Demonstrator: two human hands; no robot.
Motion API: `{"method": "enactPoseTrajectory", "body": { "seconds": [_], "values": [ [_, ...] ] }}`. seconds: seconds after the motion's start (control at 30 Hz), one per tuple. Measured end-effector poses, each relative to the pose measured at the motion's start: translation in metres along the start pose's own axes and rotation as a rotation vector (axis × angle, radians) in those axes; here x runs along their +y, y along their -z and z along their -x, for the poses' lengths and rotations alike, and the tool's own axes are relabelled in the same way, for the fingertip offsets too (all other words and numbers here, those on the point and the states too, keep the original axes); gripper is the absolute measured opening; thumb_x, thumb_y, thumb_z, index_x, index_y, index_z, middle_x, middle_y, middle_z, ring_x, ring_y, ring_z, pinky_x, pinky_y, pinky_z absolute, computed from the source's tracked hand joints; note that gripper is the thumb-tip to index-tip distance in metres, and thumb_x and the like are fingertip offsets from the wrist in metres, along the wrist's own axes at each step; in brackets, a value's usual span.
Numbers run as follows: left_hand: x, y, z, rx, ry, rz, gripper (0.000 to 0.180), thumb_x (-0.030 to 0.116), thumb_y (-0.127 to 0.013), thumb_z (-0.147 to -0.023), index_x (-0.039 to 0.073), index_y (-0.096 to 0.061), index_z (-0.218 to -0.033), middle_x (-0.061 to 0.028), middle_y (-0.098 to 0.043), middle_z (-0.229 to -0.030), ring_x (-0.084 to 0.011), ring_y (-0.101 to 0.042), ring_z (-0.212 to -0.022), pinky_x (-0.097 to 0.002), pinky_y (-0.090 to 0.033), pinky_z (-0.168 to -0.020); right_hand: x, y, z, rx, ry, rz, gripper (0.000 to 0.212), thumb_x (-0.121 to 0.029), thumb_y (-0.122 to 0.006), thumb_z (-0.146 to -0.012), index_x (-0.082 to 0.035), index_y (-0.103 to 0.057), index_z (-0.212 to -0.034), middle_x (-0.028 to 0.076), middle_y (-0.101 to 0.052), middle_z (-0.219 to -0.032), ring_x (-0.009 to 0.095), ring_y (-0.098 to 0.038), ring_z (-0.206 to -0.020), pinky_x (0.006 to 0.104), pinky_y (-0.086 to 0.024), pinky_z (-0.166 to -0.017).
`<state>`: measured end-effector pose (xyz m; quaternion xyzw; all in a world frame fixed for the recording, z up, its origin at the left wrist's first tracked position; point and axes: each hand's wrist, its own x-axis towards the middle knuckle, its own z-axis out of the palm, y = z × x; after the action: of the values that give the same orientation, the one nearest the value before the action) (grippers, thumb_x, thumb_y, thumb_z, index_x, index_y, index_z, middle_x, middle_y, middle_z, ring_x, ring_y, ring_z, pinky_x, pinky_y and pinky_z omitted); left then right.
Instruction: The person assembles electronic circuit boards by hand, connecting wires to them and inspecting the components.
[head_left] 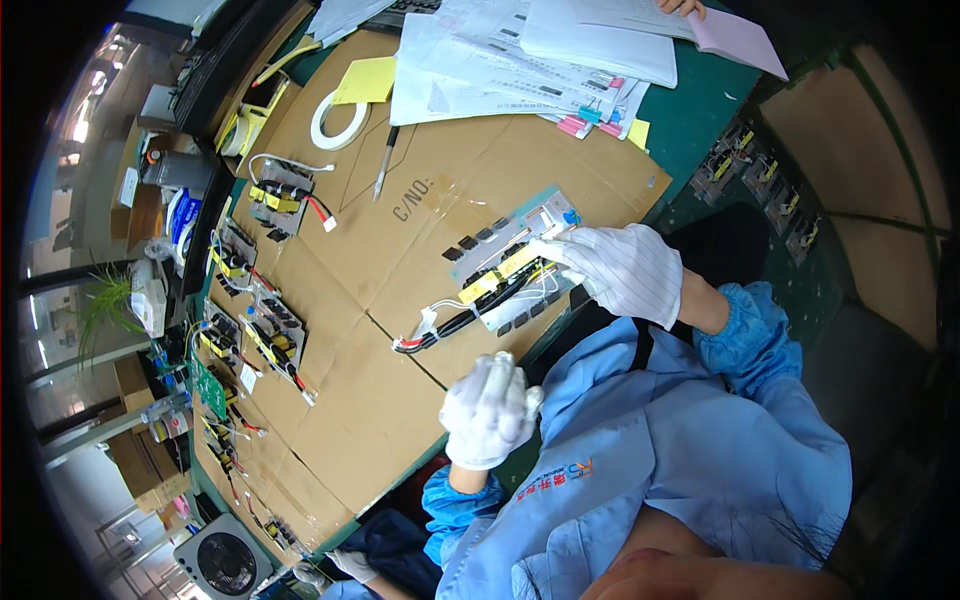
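Resting near the right edge of the cardboard-covered tabletop (400, 400): pale green rectangular circuit board with black parts, yellow-taped coils and a black-and-red wire bundle (505, 268), lying flat, its wires trailing toward the tabletop's middle.
Right hand (620, 268): white-gloved, fingers closed on the board's near end by the yellow-taped coil; grip pinching the board.
Left hand (487, 408): white-gloved, curled into a loose fist just off the tabletop's near edge, apart from the board; whether it holds anything, I cannot tell.
Handling: the board looks light and stiff, but its soldered parts and thin leads seem fragile; the bare edges of the board seem the safest hold, not the wires or coils. The wire bundle is soft and could snag.
Left edge: row of similar small circuit boards with yellow coils (270, 335), well apart from the hands.
Far edge: white tape roll (338, 120), black-tipped pen (385, 165), yellow sticky pad (365, 80), stack of white printed papers (500, 60).
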<state>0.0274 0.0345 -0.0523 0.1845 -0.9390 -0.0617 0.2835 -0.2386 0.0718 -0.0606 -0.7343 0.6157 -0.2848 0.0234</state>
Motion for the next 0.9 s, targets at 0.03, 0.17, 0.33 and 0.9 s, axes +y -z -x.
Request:
{"method": "enactPoseTrajectory", "body": {
  "seconds": [0.03, 0.17, 0.33, 0.9],
  "values": [
    [0.004, -0.002, 0.0, -0.081, 0.036, -0.107, 0.022, 0.012, -0.068, -0.081, 0.005, -0.066, -0.102, -0.0118, -0.066, -0.108, -0.0297, -0.064, -0.095, -0.04, -0.051, -0.08, 0.0, -0.001, 0.0, -0.006, 0.007, -0.005, 0.048, -0.013, -0.061, -0.082, -0.017, -0.054, -0.13, 0.005, -0.065, -0.108, 0.019, -0.066, -0.074, 0.0328, -0.052, -0.056],
    [-0.018, -0.02, 0.013, 0.119, 0.357, -0.225, 0.03, 0.009, -0.069, -0.08, 0.005, -0.065, -0.109, -0.0111, -0.064, -0.112, -0.0278, -0.062, -0.097, -0.0383, -0.049, -0.081, 0.007, 0.0, 0.011, -0.069, -0.061, -0.034, 0.045, -0.012, -0.062, -0.08, -0.014, -0.057, -0.125, 0.005, -0.066, -0.099, 0.021, -0.065, -0.073, 0.0345, -0.052, -0.057],
    [-0.045, -0.028, 0.004, 0.001, 0.566, -0.223, 0.048, 0.012, -0.065, -0.084, 0.003, -0.052, -0.129, -0.0192, -0.051, -0.136, -0.0396, -0.044, -0.129, -0.0474, -0.033, -0.11, 0.023, -0.004, 0.025, 0.102, -0.021, -0.277, 0.031, -0.005, -0.066, -0.076, -0.01, -0.067, -0.107, 0.01, -0.063, -0.079, 0.027, -0.062, -0.069, 0.0358, -0.049, -0.058],
    [-0.01, 0.021, 0.014, 0.169, 1.229, 0.768, 0.015, 0.012, -0.063, -0.092, 0.0, -0.054, -0.094, -0.0108, -0.067, -0.082, -0.0111, -0.061, -0.064, -0.021, -0.047, -0.056, 0.015, 0.006, 0.003, -0.139, -0.521, -1.107, 0.025, -0.011, -0.061, -0.09, -0.003, -0.062, -0.114, 0.009, -0.067, -0.104, 0.016, -0.063, -0.094, 0.0302, -0.049, -0.085]
  ]
}}
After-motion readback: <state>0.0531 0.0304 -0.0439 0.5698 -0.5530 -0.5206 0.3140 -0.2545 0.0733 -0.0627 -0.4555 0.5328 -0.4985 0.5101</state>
